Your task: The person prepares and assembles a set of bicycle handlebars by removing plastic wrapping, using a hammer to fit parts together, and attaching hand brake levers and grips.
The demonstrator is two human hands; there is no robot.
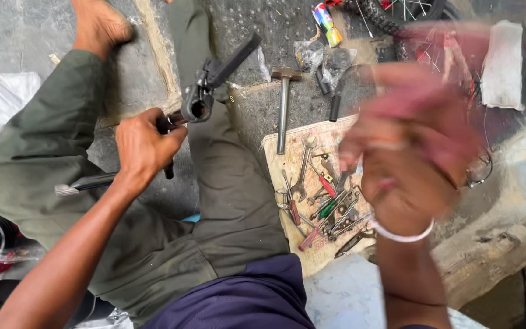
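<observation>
Seated worker, viewed from above, legs in olive trousers (pixel 226 201) stretched over a rough concrete floor (pixel 275 24), bare foot (pixel 98 24) at the top left. Left hand (pixel 144 146): fingers closed around the lower end of a dark metal bicycle part (pixel 205 91), apparently a stem or clamp assembly with an open round bore facing the camera and a flat black arm rising toward the upper right; it is held above the left thigh, seemingly so the bore can be looked into. Right hand (pixel 409 146): raised near the camera and heavily blurred; something reddish seems to be in it, but whether it grips anything, and whether the fingers are curled or spread, cannot be told. White band (pixel 402 234) on that wrist. The two hands are well apart. Between them, just beside the right leg, a flat board (pixel 287 152) carries a loose heap of spanners and pliers (pixel 324 201), some with red or green handles, laid within easy reach. A hammer (pixel 284 103) lies with its head on the floor and its handle running down onto the board's top edge. Spoked wheel with knobbly tyre (pixel 391 15) at the upper edge; white cloth (pixel 503 64) at the upper right.
</observation>
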